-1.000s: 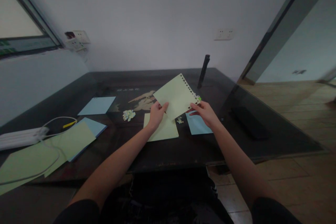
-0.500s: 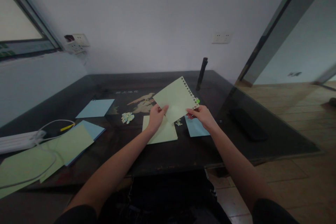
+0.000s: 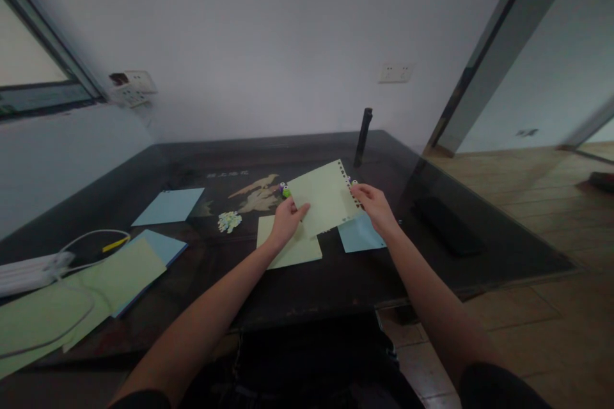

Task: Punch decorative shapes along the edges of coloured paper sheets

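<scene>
A pale green sheet of paper with a row of punched holes along its right edge is held up above the dark table. My left hand pinches its lower left edge, thumb on top. My right hand grips the punched right edge. Below the sheet lies another pale green sheet, partly covered. Under my right hand rests a light blue sheet. Small green and purple figures with round eyes peek out behind the held sheet, mostly hidden by it.
A pile of paper bits lies left of my hands, near a blue sheet. Green sheets, a white power strip and its cable occupy the left. A black upright object stands behind; a black case lies right.
The held sheet has turned clockwise and come down slightly, its punched edge now steeper. My right hand has shifted up along that edge. A green and purple figure now shows at the sheet's left.
</scene>
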Available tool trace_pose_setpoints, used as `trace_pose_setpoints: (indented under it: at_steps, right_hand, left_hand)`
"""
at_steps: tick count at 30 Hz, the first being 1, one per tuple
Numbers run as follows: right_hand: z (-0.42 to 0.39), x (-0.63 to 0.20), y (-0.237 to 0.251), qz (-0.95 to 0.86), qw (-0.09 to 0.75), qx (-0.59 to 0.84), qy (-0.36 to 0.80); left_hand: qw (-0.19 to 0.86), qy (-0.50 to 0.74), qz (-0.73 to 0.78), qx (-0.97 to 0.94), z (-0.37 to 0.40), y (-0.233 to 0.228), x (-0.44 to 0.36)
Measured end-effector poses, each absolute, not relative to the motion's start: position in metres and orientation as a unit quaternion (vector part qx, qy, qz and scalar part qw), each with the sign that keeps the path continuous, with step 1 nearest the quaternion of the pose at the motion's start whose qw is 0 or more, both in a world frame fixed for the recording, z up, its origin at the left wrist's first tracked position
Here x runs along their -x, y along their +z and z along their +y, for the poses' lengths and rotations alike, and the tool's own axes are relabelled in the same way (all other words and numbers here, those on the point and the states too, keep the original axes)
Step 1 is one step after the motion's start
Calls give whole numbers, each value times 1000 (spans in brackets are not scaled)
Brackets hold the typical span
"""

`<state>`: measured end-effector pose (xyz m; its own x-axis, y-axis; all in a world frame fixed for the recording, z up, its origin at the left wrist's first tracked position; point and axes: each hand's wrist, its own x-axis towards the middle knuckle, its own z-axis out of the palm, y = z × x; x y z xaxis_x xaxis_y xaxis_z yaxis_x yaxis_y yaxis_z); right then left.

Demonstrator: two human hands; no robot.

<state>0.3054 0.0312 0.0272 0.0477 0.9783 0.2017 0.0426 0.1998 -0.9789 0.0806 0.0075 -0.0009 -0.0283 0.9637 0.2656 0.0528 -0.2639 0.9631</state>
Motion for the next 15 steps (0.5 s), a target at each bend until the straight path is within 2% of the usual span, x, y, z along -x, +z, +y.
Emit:
trace_pose_setpoints:
  at_steps: [15]
  right_hand:
    - [34, -310, 21, -554, 513, 455, 472]
  left_hand:
    - [418, 518, 432, -609, 4, -4, -84]
